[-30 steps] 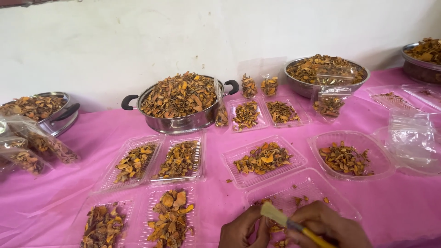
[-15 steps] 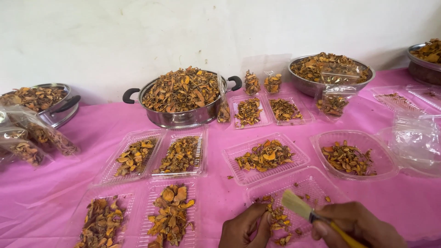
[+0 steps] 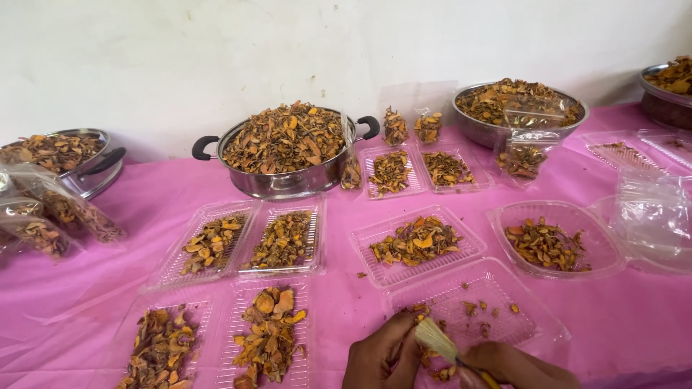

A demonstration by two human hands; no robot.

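Right hand [image 3: 515, 366], bottom edge: fingers closed round small brush [image 3: 440, 341], pale bristles over dried orange chips [image 3: 431, 354]. Left hand [image 3: 380, 354]: fingertips pinched on chips at near corner of clear plastic tray [image 3: 537, 317]. Pink tablecloth [image 3: 144, 209] beneath; filled steel pot [image 3: 285, 148] behind.

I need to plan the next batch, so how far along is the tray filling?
Done: several clear plastic trays hold orange-brown dried slices. In hand: the right hand holds a pale-bristled brush, the left hand is beside it, over a nearly bare clear tray. Left: the heaped steel pot.
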